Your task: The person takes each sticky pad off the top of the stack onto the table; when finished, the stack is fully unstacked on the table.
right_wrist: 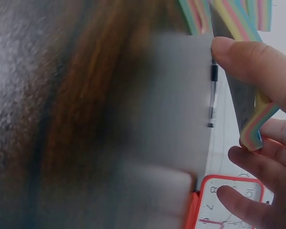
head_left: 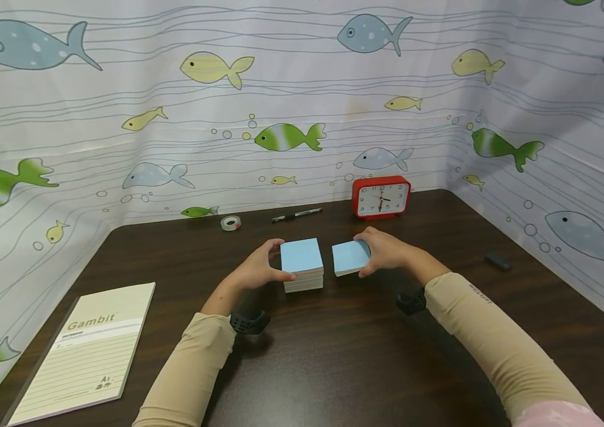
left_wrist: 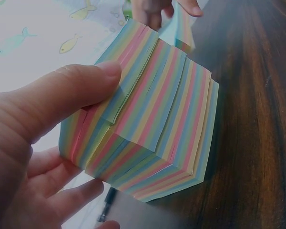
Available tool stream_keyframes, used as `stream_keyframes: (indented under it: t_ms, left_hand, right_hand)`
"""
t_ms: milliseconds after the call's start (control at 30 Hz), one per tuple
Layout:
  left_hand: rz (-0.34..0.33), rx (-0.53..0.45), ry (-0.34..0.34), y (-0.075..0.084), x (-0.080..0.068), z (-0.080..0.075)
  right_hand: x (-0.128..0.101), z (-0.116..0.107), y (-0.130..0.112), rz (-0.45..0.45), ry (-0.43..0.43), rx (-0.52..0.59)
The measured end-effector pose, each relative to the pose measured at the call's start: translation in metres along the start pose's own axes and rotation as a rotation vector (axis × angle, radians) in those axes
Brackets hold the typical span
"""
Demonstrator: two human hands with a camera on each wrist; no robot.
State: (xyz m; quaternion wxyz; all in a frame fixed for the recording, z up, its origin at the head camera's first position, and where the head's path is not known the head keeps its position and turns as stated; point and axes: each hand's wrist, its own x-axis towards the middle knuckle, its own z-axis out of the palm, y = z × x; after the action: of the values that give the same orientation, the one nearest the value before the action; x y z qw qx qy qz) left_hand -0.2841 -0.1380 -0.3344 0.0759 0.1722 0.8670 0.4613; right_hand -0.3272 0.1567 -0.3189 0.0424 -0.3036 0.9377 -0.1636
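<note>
A stack of sticky note pads (head_left: 302, 256) with a light blue top stands on the dark table. My left hand (head_left: 256, 267) grips its upper part, thumb on the near side and fingers on the far side. Pink, yellow, green and blue stripes run along the pads' edges (left_wrist: 157, 90) in the left wrist view, and the layers are slightly offset. Right of the stack, my right hand (head_left: 384, 252) pinches a thinner sticky note pad (head_left: 350, 257) between thumb and fingers. A small gap separates this pad from the stack. In the right wrist view the pad's striped edge (right_wrist: 260, 124) shows by the fingers.
Behind the hands are a roll of tape (head_left: 230, 223), a pen (head_left: 296, 215) and a red alarm clock (head_left: 382, 197). A notebook (head_left: 85, 350) lies at the left. Toward the right edge lies a small dark object (head_left: 498, 261). A fish-print curtain (head_left: 291, 77) surrounds the table.
</note>
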Motion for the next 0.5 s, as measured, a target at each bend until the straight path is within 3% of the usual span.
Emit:
stream_keyframes:
  t_ms: [267, 500]
  left_hand:
    - [-0.004, 0.021, -0.007, -0.005, 0.002, 0.001]
    - [0.001, 0.018, 0.000, -0.006, 0.003, 0.000]
  right_hand:
    - [0.005, 0.010, 0.004, 0.034, -0.075, -0.046]
    - [0.011, 0.012, 0.002, 0.071, -0.157, -0.018]
